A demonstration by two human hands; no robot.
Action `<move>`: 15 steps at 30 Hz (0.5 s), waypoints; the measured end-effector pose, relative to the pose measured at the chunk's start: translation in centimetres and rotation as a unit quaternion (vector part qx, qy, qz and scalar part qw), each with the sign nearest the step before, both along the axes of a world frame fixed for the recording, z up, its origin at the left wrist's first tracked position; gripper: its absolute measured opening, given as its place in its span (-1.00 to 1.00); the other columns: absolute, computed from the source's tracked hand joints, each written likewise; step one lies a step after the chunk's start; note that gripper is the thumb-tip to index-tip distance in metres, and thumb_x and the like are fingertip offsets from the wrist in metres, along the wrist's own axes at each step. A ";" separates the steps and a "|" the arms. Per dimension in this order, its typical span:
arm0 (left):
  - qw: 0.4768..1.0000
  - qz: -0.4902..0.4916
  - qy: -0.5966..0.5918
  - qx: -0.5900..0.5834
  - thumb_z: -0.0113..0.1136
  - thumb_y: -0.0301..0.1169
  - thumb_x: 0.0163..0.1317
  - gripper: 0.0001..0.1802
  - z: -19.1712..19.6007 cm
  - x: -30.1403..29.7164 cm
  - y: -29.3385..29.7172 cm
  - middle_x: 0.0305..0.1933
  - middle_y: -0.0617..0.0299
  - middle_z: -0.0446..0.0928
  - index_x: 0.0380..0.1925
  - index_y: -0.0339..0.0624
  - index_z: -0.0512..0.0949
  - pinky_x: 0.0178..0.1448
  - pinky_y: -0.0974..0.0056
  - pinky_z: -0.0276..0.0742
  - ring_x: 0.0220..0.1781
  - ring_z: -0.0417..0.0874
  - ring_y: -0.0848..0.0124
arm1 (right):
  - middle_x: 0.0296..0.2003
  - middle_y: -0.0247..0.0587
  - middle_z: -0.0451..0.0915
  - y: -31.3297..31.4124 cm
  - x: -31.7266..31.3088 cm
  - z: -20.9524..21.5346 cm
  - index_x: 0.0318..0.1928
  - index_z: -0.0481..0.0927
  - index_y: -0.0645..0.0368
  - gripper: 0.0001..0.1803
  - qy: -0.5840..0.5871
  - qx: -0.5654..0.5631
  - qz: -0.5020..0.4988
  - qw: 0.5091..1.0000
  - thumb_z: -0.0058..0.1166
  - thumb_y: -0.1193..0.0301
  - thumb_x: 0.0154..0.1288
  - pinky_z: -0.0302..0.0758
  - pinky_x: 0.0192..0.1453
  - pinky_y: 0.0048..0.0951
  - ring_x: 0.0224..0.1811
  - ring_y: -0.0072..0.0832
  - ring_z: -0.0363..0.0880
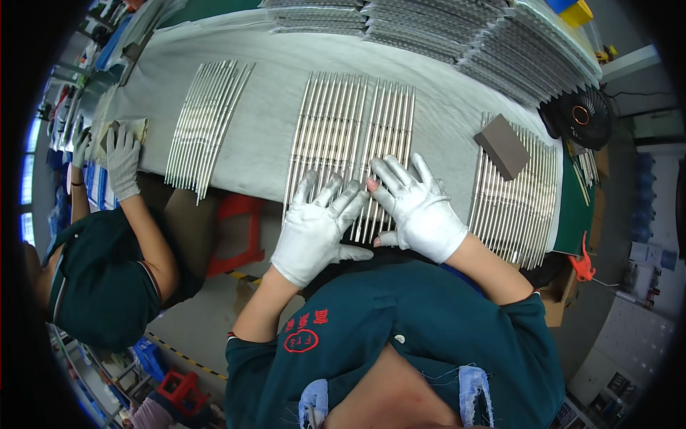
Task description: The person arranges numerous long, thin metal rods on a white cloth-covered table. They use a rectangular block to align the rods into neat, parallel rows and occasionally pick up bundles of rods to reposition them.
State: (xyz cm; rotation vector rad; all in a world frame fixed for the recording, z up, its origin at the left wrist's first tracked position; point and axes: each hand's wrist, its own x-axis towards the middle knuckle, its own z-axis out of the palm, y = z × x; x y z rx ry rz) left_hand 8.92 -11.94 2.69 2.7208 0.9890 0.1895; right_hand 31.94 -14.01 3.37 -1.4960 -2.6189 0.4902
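Two side-by-side rows of slim shiny metal rods lie in front of me, a wider left row (325,129) and a narrower right row (389,121), with a thin gap between them. My left hand (311,236), in a white glove, rests with fingers spread over the near ends of the left row. On the near part of the right row lies my right hand (421,214), also gloved and spread, with bare skin showing at two of its fingertips. Neither hand grips anything that I can see. Both palms hide some rod ends.
Another rod row (514,193) lies at right under a dark grey block (503,146); a further row (207,121) lies left on the pale-covered table (264,64). Stacked trays (429,32) line the back. A black fan (582,118) and red air gun (584,263) are right. Left, a co-worker (107,272) sits.
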 end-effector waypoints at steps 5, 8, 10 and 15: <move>1.000 -0.008 -0.002 0.014 0.41 0.30 -0.18 0.11 0.5 0.0 0.2 0.37 0.16 0.47 0.37 -0.07 0.41 0.60 -0.26 0.03 0.42 0.46 0.07 | 0.49 0.05 0.23 0.2 -0.3 -0.4 0.39 0.39 0.23 0.06 -0.018 0.012 0.006 1.000 0.31 -0.22 0.01 -0.12 0.61 0.23 0.57 -0.07 0.12; 0.999 -0.031 -0.024 0.008 0.41 0.28 -0.17 0.08 0.4 0.6 0.3 0.34 0.12 0.50 0.33 -0.13 0.44 0.57 -0.25 0.10 0.40 0.48 0.10 | 0.49 0.02 0.23 -0.8 0.8 0.0 0.41 0.39 0.18 0.06 -0.049 0.003 -0.017 0.999 0.28 -0.26 0.04 -0.12 0.60 0.24 0.58 -0.09 0.10; 0.998 -0.042 -0.046 -0.010 0.41 0.27 -0.16 0.07 0.5 1.7 0.2 0.34 0.10 0.50 0.32 -0.15 0.44 0.55 -0.24 0.14 0.39 0.48 0.11 | 0.49 0.03 0.22 -1.6 1.8 0.5 0.41 0.39 0.16 0.06 -0.066 -0.005 -0.038 0.997 0.29 -0.26 0.03 -0.11 0.60 0.25 0.59 -0.08 0.11; 0.993 -0.070 -0.095 -0.021 0.37 0.30 -0.09 0.10 0.1 2.3 0.0 0.36 0.04 0.47 0.40 -0.11 0.35 0.56 -0.20 0.15 0.39 0.49 0.10 | 0.49 0.13 0.21 -3.7 4.0 1.4 0.42 0.35 0.18 0.08 -0.085 -0.019 -0.093 0.992 0.37 -0.19 -0.01 -0.12 0.59 0.27 0.56 -0.01 0.14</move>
